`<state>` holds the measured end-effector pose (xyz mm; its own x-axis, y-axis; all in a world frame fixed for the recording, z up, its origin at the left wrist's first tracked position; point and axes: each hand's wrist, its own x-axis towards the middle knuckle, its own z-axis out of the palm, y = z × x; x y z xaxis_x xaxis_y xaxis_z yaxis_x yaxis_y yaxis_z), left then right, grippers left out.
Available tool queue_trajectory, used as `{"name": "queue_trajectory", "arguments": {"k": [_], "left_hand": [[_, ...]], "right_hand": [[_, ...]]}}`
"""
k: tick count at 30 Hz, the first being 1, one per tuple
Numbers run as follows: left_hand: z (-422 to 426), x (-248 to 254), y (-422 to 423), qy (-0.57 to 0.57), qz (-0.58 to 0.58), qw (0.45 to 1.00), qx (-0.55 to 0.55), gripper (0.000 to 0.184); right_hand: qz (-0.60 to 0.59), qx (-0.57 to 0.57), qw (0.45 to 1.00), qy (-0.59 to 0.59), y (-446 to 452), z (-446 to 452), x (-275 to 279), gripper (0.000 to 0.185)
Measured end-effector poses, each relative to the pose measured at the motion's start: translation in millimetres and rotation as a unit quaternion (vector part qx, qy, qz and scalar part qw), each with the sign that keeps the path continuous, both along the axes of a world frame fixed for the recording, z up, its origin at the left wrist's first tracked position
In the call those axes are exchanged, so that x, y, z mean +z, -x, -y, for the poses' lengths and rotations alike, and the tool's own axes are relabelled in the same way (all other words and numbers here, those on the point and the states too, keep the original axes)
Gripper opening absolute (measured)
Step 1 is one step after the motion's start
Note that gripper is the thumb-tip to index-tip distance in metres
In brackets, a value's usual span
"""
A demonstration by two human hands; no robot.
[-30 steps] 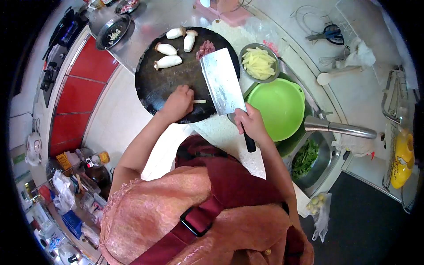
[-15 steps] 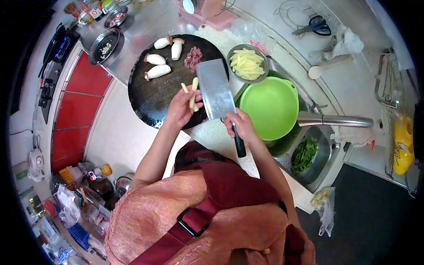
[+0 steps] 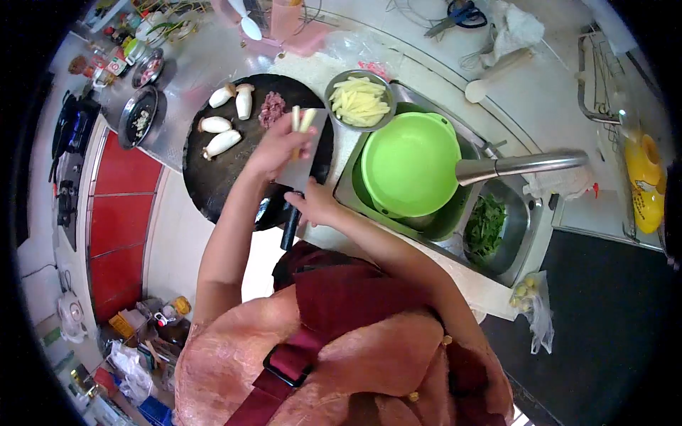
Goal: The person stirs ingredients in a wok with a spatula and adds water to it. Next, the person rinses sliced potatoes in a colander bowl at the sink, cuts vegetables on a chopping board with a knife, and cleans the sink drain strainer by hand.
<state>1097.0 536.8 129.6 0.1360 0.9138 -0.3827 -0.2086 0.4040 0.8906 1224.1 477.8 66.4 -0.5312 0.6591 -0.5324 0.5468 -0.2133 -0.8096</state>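
Observation:
My left hand [image 3: 279, 148] is closed around two pale yellow sticks [image 3: 307, 119], whose ends point up past the fingers. My right hand [image 3: 316, 204] grips the black handle of a cleaver [image 3: 298, 174]. The cleaver's blade is beside and partly behind my left hand, above the near right part of the round dark chopping board [image 3: 220, 181]. On the board lie several king oyster mushrooms [image 3: 222, 144] and a small heap of chopped pinkish meat [image 3: 273, 108]. A metal bowl of pale yellow strips [image 3: 360, 101] stands to the right of the board.
A green basin [image 3: 412, 163] sits in the sink, under the metal faucet [image 3: 522, 167]. Leafy greens [image 3: 486, 226] lie in the other sink compartment. Farther left is a dark plate with chopped white bits [image 3: 138, 117]. Scissors [image 3: 458, 18] rest at the back right.
The cleaver and my right hand have moved left, toward my left hand, and the blade has turned more edge-on. The view has shifted. Both hands keep their hold.

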Motion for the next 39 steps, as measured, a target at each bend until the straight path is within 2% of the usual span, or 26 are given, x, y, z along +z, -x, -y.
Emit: {"name": "queue_trajectory", "arguments": {"k": [1, 4, 5, 7, 9, 10, 11, 12, 14, 15, 19, 22, 24, 26, 27, 31, 34, 39], "left_hand": [[-15, -9, -13, -0.011, -0.044, 0.999, -0.021, 0.038], [-65, -36, -49, -0.030, -0.212, 0.971, -0.107, 0.046], [-82, -51, -61, -0.113, -0.295, 0.944, -0.097, 0.046], [-105, -75, -81, -0.272, -0.448, 0.849, -0.071, 0.048], [-102, -65, -99, -0.228, -0.473, 0.850, -0.040, 0.049], [-102, -61, -104, -0.207, -0.486, 0.849, -0.025, 0.049], [-104, -66, -101, -0.239, -0.500, 0.832, -0.005, 0.050], [-106, -67, -95, -0.271, -0.500, 0.823, -0.002, 0.050], [-108, -70, -78, -0.333, -0.499, 0.800, 0.001, 0.051], [-107, -69, -73, -0.330, -0.487, 0.808, 0.017, 0.049], [-95, -68, -61, -0.329, -0.414, 0.847, 0.065, 0.047], [-85, -61, -67, -0.402, -0.441, 0.801, 0.050, 0.049], [-82, -59, -72, -0.401, -0.451, 0.797, -0.002, 0.056], [-85, -61, -84, -0.433, -0.464, 0.772, -0.032, 0.061], [-86, -61, -89, -0.425, -0.479, 0.766, -0.054, 0.070], [-99, -59, -108, -0.432, -0.523, 0.728, -0.098, 0.088], [-94, -66, -125, -0.431, -0.558, 0.699, -0.119, 0.094], [-70, -64, -167, -0.413, -0.573, 0.698, -0.117, 0.101]], "right_hand": [[0.007, 0.011, 0.992, -0.124, 1, 0, -17, 0.048], [0.002, 0.013, 0.999, -0.034, -13, -9, 10, 0.044], [0.012, 0.022, 1.000, -0.010, -18, -12, 7, 0.040], [0.036, -0.023, 0.992, -0.116, -29, -11, -7, 0.036], [0.081, -0.090, 0.972, -0.201, -46, -10, -24, 0.029], [0.046, -0.175, 0.957, -0.225, -57, -14, -41, 0.033], [0.010, -0.258, 0.934, -0.246, -70, -18, -55, 0.037], [-0.035, -0.366, 0.930, 0.005, -84, -30, -26, 0.038], [-0.102, -0.418, 0.903, 0.010, -107, -53, -40, 0.045], [-0.116, -0.436, 0.891, 0.051, -111, -68, -34, 0.046], [-0.190, -0.411, 0.886, 0.100, -102, -111, -27, 0.046], [-0.257, -0.380, 0.870, 0.179, -100, -131, -44, 0.043], [-0.292, -0.341, 0.868, 0.212, -100, -138, -54, 0.040], [-0.310, -0.367, 0.846, 0.232, -94, -147, -76, 0.038], [-0.320, -0.378, 0.835, 0.240, -92, -152, -80, 0.038], [-0.330, -0.408, 0.822, 0.221, -97, -134, -71, 0.036], [-0.366, -0.419, 0.804, 0.211, -111, -113, -79, 0.037], [-0.327, -0.466, 0.804, 0.172, -150, -69, -47, 0.032]]}}
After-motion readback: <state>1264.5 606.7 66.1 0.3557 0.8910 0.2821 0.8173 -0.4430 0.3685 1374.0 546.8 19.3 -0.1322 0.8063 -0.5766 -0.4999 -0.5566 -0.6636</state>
